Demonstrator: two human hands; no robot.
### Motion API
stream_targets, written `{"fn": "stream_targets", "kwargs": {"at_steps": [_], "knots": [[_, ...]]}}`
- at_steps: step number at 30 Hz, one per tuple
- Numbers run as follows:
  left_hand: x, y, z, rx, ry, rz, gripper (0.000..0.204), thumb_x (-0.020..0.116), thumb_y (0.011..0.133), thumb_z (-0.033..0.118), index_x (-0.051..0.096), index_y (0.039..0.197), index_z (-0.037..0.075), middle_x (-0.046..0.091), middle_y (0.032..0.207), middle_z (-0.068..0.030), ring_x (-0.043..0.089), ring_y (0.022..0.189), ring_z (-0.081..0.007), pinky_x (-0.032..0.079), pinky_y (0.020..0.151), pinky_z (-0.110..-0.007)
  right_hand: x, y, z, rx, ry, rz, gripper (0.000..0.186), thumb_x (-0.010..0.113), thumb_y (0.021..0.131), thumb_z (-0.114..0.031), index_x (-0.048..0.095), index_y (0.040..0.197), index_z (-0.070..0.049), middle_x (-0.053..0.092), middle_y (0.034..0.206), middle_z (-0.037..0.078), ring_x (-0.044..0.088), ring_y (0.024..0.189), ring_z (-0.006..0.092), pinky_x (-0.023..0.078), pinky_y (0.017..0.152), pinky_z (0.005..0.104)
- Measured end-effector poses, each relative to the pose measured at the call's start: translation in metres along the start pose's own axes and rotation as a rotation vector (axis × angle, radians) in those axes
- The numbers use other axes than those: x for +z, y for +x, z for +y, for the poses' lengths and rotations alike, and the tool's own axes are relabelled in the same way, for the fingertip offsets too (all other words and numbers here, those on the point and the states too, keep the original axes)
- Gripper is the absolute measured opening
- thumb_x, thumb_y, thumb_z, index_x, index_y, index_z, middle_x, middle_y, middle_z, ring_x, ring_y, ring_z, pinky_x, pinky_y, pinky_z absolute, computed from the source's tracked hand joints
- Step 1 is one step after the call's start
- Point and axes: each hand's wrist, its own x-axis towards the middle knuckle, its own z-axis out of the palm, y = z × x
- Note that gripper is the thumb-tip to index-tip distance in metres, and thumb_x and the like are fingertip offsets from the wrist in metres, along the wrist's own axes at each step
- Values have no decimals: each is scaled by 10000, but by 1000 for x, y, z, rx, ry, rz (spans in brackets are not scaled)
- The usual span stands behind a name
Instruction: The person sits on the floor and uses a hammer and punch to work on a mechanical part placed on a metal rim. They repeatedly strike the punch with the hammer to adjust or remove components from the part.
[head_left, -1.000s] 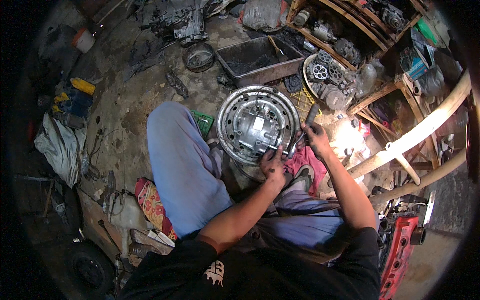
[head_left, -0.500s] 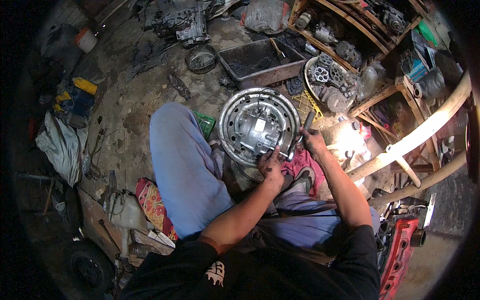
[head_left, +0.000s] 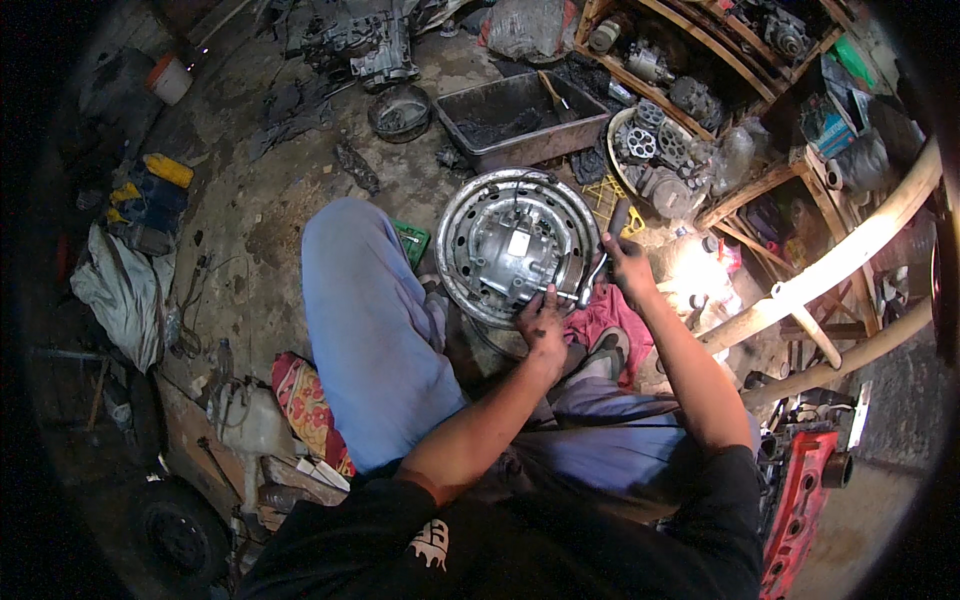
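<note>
- Holding a cranked tool (head_left: 597, 270) in curled fingers: right hand (head_left: 628, 268)
- Left hand (head_left: 541, 322): fingers at the tool's shaft, cannot tell how closed
- Metal housing (head_left: 512, 265) lies within silver wheel rim (head_left: 450, 240)

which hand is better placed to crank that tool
Probably the right hand: it is at the dark grip of the cranked tool; the left hand is by its other end, near the metal housing.
</note>
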Motion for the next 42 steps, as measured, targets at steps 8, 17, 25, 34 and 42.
{"fn": "stream_targets", "kwargs": {"at_steps": [8, 17, 25, 34, 42], "knots": [[-8, 1, 8, 21, 132, -12, 277, 617, 969, 266, 603, 893, 0, 582, 806, -28, 581, 654, -139, 526, 635, -273, -4, -47, 67, -701, -571, 21, 500, 716, 821, -115, 482, 1239, 29, 605, 1084, 246, 622, 970, 373, 513, 828, 456], [-4, 4, 8, 29, 99, 13, 307, 631, 957, 299, 595, 822, 26, 567, 729, -17, 561, 631, -130, 513, 631, -275, 5, -24, 41, -259, -466, -73, 268, 688, 891, -248, 623, 965, 1, 642, 954, 170, 618, 823, 265, 493, 672, 380], [-3, 3, 9, -16, 135, 52, 310, 643, 952, 306, 605, 824, 25, 562, 734, -10, 552, 651, -127, 485, 637, -280, -5, -38, 88, -479, -576, 56, 406, 689, 876, -219, 560, 1169, 32, 636, 1026, 174, 610, 948, 334, 473, 912, 387], [3, -3, 11, -15, 47, 6, 329, 653, 940, 342, 630, 872, 21, 585, 762, -13, 571, 717, -122, 473, 688, -275, -17, -17, 103, -566, -632, 50, 435, 678, 877, -218, 565, 1232, 6, 616, 1153, 237, 601, 1071, 376, 491, 889, 412], [-8, 10, 2, 24, 70, -4, 337, 649, 939, 358, 642, 894, 24, 594, 778, -6, 563, 691, -116, 473, 652, -258, -2, -43, 69, -751, -654, 36, 294, 673, 900, -172, 583, 1081, 42, 652, 974, 142, 631, 860, 214, 502, 779, 335]]}}
